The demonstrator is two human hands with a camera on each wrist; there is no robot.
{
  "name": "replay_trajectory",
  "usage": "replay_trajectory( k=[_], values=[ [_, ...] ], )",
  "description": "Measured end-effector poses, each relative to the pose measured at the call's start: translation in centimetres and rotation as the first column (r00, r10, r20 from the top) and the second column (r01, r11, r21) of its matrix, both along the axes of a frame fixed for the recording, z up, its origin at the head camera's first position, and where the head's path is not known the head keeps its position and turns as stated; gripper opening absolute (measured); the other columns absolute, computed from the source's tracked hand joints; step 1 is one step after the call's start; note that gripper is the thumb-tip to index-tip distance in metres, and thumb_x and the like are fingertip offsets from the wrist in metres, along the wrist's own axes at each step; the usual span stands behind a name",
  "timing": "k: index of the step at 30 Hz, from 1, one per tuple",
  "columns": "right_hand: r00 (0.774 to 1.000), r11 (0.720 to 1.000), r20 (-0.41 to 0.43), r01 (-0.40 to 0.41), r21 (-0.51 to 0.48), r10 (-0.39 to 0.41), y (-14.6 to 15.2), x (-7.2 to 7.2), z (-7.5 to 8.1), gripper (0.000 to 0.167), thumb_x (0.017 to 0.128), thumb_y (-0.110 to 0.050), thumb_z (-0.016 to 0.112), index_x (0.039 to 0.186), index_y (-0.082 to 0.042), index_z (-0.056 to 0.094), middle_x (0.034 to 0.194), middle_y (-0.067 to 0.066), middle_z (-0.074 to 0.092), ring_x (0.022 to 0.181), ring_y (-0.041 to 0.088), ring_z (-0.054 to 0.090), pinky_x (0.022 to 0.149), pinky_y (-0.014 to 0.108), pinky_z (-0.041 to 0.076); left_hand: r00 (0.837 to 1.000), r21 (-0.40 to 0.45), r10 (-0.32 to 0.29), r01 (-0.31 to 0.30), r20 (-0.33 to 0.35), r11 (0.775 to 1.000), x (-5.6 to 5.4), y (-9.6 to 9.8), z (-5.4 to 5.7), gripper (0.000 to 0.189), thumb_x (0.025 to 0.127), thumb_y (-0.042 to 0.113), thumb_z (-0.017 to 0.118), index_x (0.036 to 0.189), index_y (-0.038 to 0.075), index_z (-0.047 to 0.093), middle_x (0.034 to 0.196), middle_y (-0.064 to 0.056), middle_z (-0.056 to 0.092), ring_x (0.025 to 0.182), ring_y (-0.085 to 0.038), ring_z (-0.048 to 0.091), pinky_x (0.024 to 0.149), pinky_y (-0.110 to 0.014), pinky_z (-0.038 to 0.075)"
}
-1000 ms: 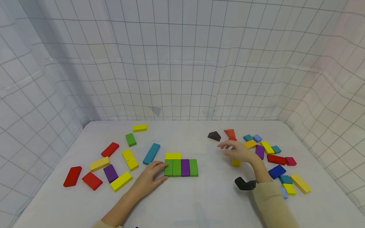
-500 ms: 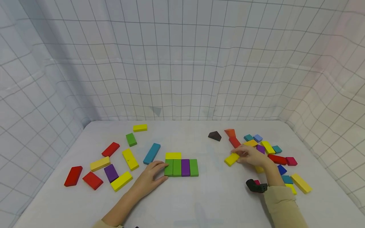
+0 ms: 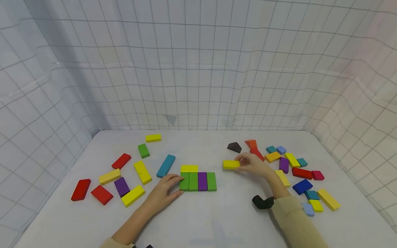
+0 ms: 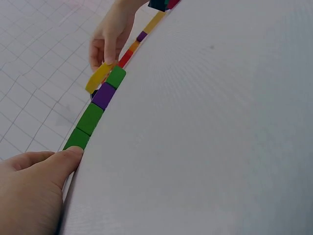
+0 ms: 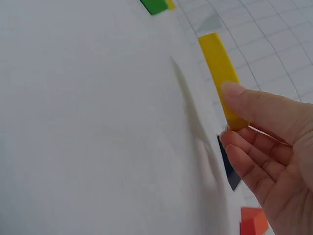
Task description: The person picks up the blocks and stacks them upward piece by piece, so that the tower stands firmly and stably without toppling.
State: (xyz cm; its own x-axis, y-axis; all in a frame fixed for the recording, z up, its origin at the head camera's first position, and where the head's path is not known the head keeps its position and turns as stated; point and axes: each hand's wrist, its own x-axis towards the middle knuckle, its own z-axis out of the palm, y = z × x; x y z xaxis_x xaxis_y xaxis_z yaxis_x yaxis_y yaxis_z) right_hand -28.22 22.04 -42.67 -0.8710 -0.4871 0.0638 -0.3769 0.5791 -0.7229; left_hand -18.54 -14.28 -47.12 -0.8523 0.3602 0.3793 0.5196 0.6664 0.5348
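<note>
The right hand [image 3: 254, 165] pinches a yellow rectangular block [image 3: 230, 165], now farther left than half a second ago, near the row of green and purple rectangular blocks [image 3: 202, 181]; the left hand [image 3: 162, 191] (unmoved, fingers relaxed) touches that row's left end.

The held yellow block [image 3: 229, 164] looks smooth and matt, the gridded backdrop [image 3: 198, 69] like creased cloth, the tabletop [image 3: 192, 220] matt.

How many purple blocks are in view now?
3: a purple block left of the left hand; another between two green blocks; a third right of the right hand. The right sleeve could hide more.
</note>
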Motion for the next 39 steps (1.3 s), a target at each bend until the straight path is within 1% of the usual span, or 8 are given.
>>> replay_trajectory(
  k=[6, 9, 13, 16, 19, 23, 26, 39],
  values=[
    [1.0, 1.0, 0.001, -0.01, -0.017, 0.011, -4.2, -0.8, -0.8, 0.031, 0.078, -0.018, 0.073, 0.103, -0.005, 0.062, 0.085, 0.002, 0.058, 0.078, 0.016, 0.05, 0.07, 0.022, 0.046, 1.0, 0.001, -0.007, 0.007, -0.021, 1.0, -0.1, 0.0, -0.1, 0.044, 0.079, 0.023, 0.072, 0.12, 0.014, 0.059, 0.117, -0.003, 0.054, 0.108, -0.017, 0.05, 0.091, -0.038, 0.045],
    [1.0, 1.0, -0.003, -0.011, -0.019, 0.011, -5.5, -1.1, -1.1, 0.03, 0.077, -0.018, 0.074, 0.102, -0.006, 0.062, 0.083, 0.001, 0.056, 0.077, 0.015, 0.05, 0.069, 0.023, 0.045, 0.999, -0.001, -0.008, 0.008, -0.034, 1.0, -0.1, 0.0, -0.1, 0.044, 0.078, 0.022, 0.072, 0.119, 0.013, 0.059, 0.117, -0.003, 0.054, 0.108, -0.018, 0.05, 0.091, -0.038, 0.046],
    [1.0, 1.0, 0.0, -0.02, -0.014, 0.02, -6.7, -1.2, -1.0, 0.031, 0.077, -0.017, 0.074, 0.103, -0.006, 0.062, 0.082, 0.001, 0.055, 0.077, 0.015, 0.049, 0.068, 0.023, 0.045, 1.0, 0.0, -0.007, 0.007, -0.018, 1.0, -0.1, 0.0, 0.0, 0.043, 0.079, 0.022, 0.072, 0.119, 0.014, 0.059, 0.117, -0.003, 0.054, 0.108, -0.017, 0.05, 0.091, -0.037, 0.045],
    [1.0, 1.0, 0.017, -0.018, -0.007, 0.018, -7.2, -1.1, -1.0, 0.031, 0.077, -0.018, 0.074, 0.104, -0.006, 0.062, 0.082, 0.001, 0.055, 0.077, 0.015, 0.049, 0.069, 0.023, 0.045, 1.0, 0.005, -0.006, 0.007, -0.007, 1.0, -0.1, 0.0, 0.0, 0.043, 0.079, 0.022, 0.072, 0.12, 0.014, 0.059, 0.117, -0.002, 0.054, 0.108, -0.017, 0.05, 0.091, -0.037, 0.045],
    [1.0, 1.0, 0.018, -0.026, 0.003, 0.026, -7.5, -1.1, -1.0, 0.027, 0.08, -0.019, 0.071, 0.104, -0.008, 0.064, 0.085, -0.001, 0.057, 0.079, 0.014, 0.05, 0.071, 0.023, 0.045, 1.0, 0.008, -0.009, 0.009, -0.011, 1.0, -0.1, 0.0, 0.0, 0.043, 0.079, 0.021, 0.072, 0.12, 0.014, 0.059, 0.117, -0.002, 0.054, 0.108, -0.017, 0.05, 0.091, -0.037, 0.046],
    [0.996, 0.996, -0.01, -0.086, -0.001, 0.086, -7.7, -1.0, -1.1, 0.02, 0.086, -0.017, 0.064, 0.104, -0.007, 0.064, 0.09, -0.001, 0.06, 0.08, 0.013, 0.051, 0.072, 0.023, 0.045, 1.0, 0.011, -0.013, 0.013, -0.013, 1.0, -0.1, 0.0, 0.0, 0.043, 0.079, 0.021, 0.072, 0.12, 0.014, 0.059, 0.117, -0.002, 0.054, 0.107, -0.017, 0.05, 0.091, -0.037, 0.046],
    [0.992, 0.992, -0.018, -0.128, -0.014, 0.128, -7.8, -1.0, -1.1, 0.018, 0.087, -0.015, 0.063, 0.103, -0.006, 0.065, 0.088, 0.0, 0.06, 0.078, 0.013, 0.051, 0.071, 0.023, 0.045, 1.0, 0.011, -0.013, 0.013, -0.005, 1.0, -0.1, 0.0, 0.0, 0.043, 0.08, 0.022, 0.071, 0.12, 0.014, 0.059, 0.117, -0.002, 0.054, 0.108, -0.017, 0.049, 0.091, -0.037, 0.045],
    [0.988, 0.988, 0.024, -0.155, -0.025, 0.155, -8.1, -1.1, -1.3, 0.017, 0.086, -0.014, 0.063, 0.102, -0.008, 0.065, 0.083, -0.002, 0.057, 0.076, 0.014, 0.049, 0.067, 0.022, 0.042, 1.0, 0.006, -0.006, 0.006, 0.003, 1.0, -0.1, 0.0, -0.1, 0.042, 0.08, 0.023, 0.071, 0.12, 0.015, 0.059, 0.117, -0.002, 0.054, 0.108, -0.016, 0.05, 0.091, -0.036, 0.045]
  ],
)
